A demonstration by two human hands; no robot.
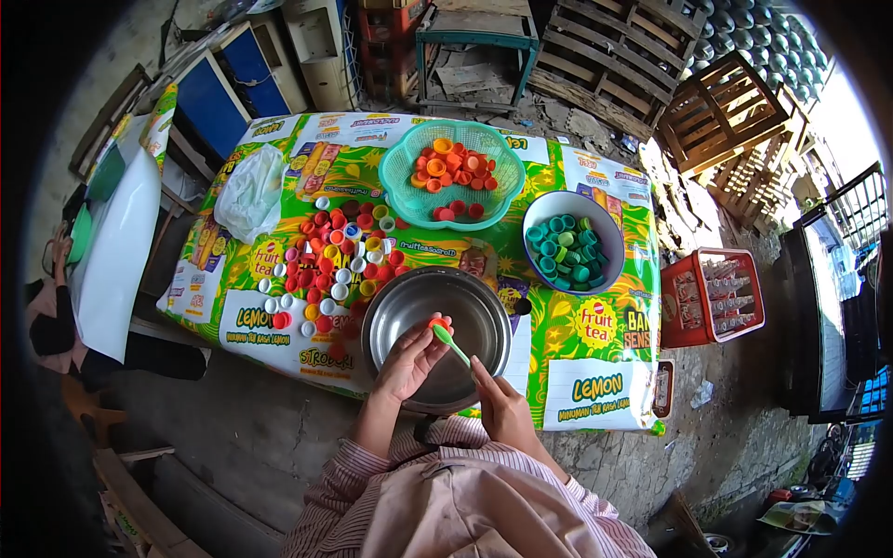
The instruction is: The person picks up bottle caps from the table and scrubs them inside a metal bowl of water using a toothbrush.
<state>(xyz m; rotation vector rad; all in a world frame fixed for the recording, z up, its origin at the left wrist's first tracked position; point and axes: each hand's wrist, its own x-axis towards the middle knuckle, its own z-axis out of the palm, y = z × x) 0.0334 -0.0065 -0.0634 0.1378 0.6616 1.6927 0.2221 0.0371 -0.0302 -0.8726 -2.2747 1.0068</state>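
Observation:
Over the steel basin (379,321), my left hand (407,365) pinches an orange-red bottle cap (441,322) between its fingertips. My right hand (503,405) is closed round the lower end of a slim light-green tool, apparently a toothbrush (451,342). Its green upper end touches or nearly touches the cap. What is on that end is too small to make out. Left of the basin lies a spread of loose red, white and yellow bottle caps (326,265). The basin's shiny inside shows behind both hands.
A mint-green plastic basket (395,181) behind the basin holds orange and red caps. To its right, a white bowl (538,216) holds green caps. A plastic bag (251,195) lies at the table's left. Another person's hand (61,246) shows far left. A red crate (684,302) stands right.

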